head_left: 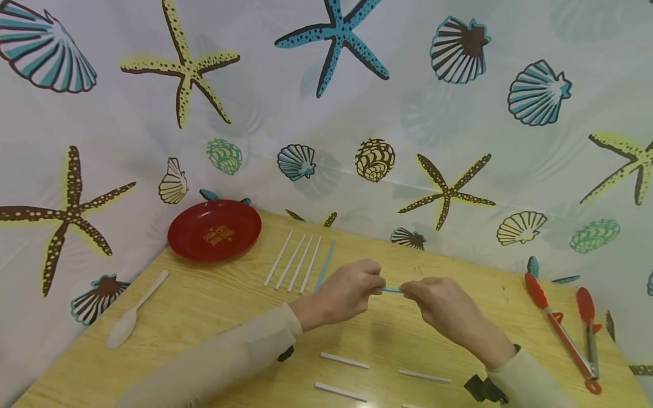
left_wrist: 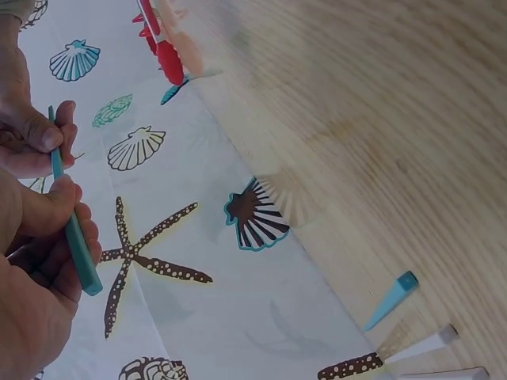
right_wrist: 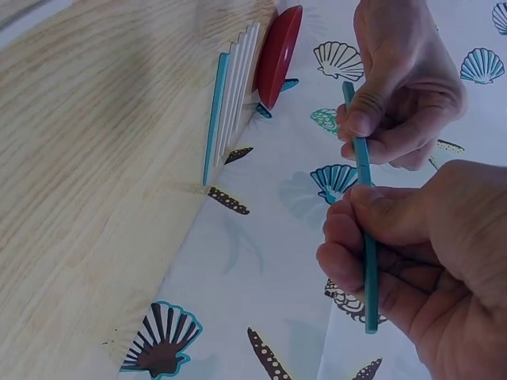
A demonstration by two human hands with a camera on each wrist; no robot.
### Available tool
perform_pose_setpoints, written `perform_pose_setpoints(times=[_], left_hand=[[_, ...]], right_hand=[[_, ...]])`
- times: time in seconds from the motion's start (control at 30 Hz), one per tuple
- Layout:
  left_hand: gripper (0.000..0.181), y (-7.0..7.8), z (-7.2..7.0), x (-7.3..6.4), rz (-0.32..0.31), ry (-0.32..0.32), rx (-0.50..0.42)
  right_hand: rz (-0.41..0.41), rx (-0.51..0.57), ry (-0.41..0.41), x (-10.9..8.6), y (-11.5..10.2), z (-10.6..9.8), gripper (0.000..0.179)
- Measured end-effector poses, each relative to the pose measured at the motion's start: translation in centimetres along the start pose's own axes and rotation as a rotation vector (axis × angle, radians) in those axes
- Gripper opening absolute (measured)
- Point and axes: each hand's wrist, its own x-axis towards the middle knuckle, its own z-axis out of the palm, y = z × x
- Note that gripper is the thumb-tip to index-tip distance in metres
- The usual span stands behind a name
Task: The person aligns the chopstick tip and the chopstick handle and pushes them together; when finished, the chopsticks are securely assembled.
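Over the middle of the table, my two hands hold one blue chopstick [head_left: 391,289] between them. My left hand [head_left: 352,289] pinches it between thumb and fingers, and the chopstick's square end sticks out past that palm in the left wrist view. My right hand [head_left: 446,309] pinches it a short way along; the right wrist view shows the thumb [right_wrist: 388,214] laid on it. Left of my left hand, another blue chopstick [head_left: 325,265] lies beside a row of several white chopsticks [head_left: 295,262]. Nearer me lie more white chopsticks [head_left: 344,360], some partly cut off by the frame.
A red plate [head_left: 186,249] stands at the table's back left corner. The pale spoon [head_left: 122,327] lies along the left edge. Red-tipped tongs [head_left: 566,337] lie spread on the right. Behind the wooden table [head_left: 229,289] hangs a cloth [head_left: 285,119] printed with shells and starfish.
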Motion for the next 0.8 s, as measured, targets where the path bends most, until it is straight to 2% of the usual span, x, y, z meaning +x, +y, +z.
perform_pose_setpoints(times=[0.23, 0.47, 0.53, 0.7, 0.8], left_hand=[[0.005, -0.2, 0.1, 0.0, -0.027, -0.031, 0.001], [0.006, -0.4, -0.4, 0.3, -0.039, -0.051, 0.009], [0.005, -0.5, -0.6, 0.5, -0.077, -0.102, 0.031], [0.003, -0.1, -1.1, 1.0, -0.194, -0.317, 0.105], [0.007, 0.3, -1.1, 1.4, -0.229, -0.396, 0.135]], right_hand=[[0.013, -0.002, -0.026, 0.2, 0.1, 0.2, 0.021], [0.001, -0.016, -0.014, 0.5, 0.3, 0.3, 0.023], [-0.007, -0.029, -0.025, 0.6, 0.4, 0.5, 0.025], [-0.004, -0.091, -0.064, 0.7, 0.5, 1.1, 0.024], [0.016, -0.143, -0.051, 0.6, 0.4, 1.4, 0.023]])
